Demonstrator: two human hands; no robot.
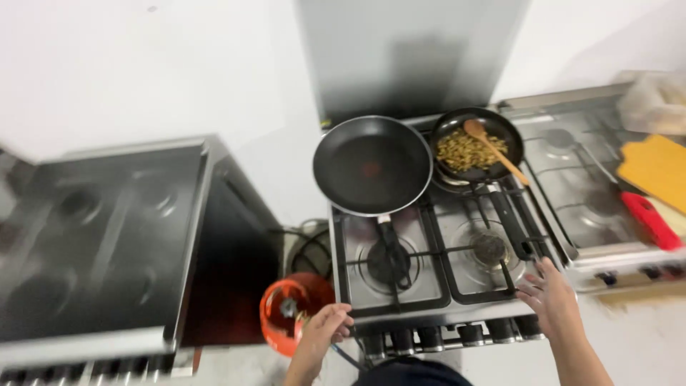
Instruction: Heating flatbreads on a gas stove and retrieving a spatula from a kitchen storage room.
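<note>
The left hand [327, 327] rests with curled fingers on the front left corner of the steel gas stove [436, 314], its grip narrow and closed on nothing, just above the row of black control knobs [450, 334]. The right hand [549, 297] lies spread wide on the front right corner, fingertips touching the black iron grate [457, 250], holding nothing.

At the back left of the stove stands a large empty black non-stick frying pan [372, 166], its handle pointing toward the front edge. Beside it, at the back right, a smaller black pan of chopped yellowish food [468, 149] carries a wooden spoon [493, 150] leaning on its rim.

The risks, as I judge them: the right fingers sit near the front right burner [489, 248], so a lit flame or hot grate could burn them. The two pans touch or nearly touch, so a nudge to either long handle could tip food or spoon off. An orange gas cylinder [289, 314] sits on the floor just beside the left hand, its hose close by; a knock there could strain the connection.
</note>
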